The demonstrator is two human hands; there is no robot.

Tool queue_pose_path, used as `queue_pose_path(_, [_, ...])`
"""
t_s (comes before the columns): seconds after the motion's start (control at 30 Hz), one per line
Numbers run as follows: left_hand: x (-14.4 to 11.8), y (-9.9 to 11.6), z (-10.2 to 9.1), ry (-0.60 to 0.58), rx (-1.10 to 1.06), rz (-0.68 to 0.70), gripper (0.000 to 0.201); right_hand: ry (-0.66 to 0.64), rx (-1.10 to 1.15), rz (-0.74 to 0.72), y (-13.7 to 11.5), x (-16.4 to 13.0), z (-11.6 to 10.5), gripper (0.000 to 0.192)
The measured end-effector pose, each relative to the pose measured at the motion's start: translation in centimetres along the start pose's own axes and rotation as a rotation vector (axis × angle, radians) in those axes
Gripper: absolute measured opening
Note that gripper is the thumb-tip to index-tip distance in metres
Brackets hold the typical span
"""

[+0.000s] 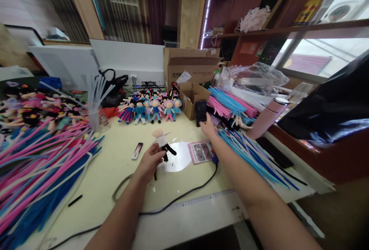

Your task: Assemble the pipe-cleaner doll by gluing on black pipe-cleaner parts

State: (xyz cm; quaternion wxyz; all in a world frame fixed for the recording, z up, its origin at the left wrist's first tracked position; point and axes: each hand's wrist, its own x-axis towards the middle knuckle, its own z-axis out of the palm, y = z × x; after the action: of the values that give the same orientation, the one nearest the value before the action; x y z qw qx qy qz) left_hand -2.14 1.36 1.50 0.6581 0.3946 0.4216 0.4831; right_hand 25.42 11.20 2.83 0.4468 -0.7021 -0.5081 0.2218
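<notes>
1. The left hand (150,160), just left of the frame's centre, has its fingers closed around a small pipe-cleaner doll (162,142) with a bare pale head, white top and black legs; it grips the doll at the waist and legs, with the head sticking up above the fingers.
2. The right hand (208,127), a little right of centre and higher up, reaches toward a pile of pink and blue pipe cleaners (227,105). Its fingers are loosely together and lie beside a dark phone-like object (201,112); whether they pinch anything I cannot tell.
3. The doll looks very light and soft, fuzzy wire that bends easily, so a gentle pinch at the torso seems the safest hold; squeezing the limbs would likely deform them, and the head may pull off.
4. Around the hands: a row of finished dolls (150,109) in the upper middle, a big fan of pink and blue stems (43,165) at the left, loose blue stems (250,154) at the right, a black cable (184,194) across the pale table (115,165), and a pink flask (266,117) at the right.
</notes>
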Motion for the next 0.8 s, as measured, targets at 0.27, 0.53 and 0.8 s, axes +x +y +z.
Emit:
queue_pose_path(0.27, [0.0, -0.2, 0.1, -0.001, 0.018, -0.028, 0.047, 0.016, -0.234, 0.015, -0.7, 2.8, 2.5, 0.082])
queue_pose_path(0.53, [0.0, -0.1, 0.3, -0.009, 0.027, -0.044, 0.049, 0.005, -0.221, -0.035, -1.5, 3.0, 2.1, 0.073])
queue_pose_path(0.8, [0.0, 0.1, 0.6, 0.007, 0.065, -0.071, 0.050, -0.007, -0.174, -0.095, 1.0, 0.6, -6.9, 0.031])
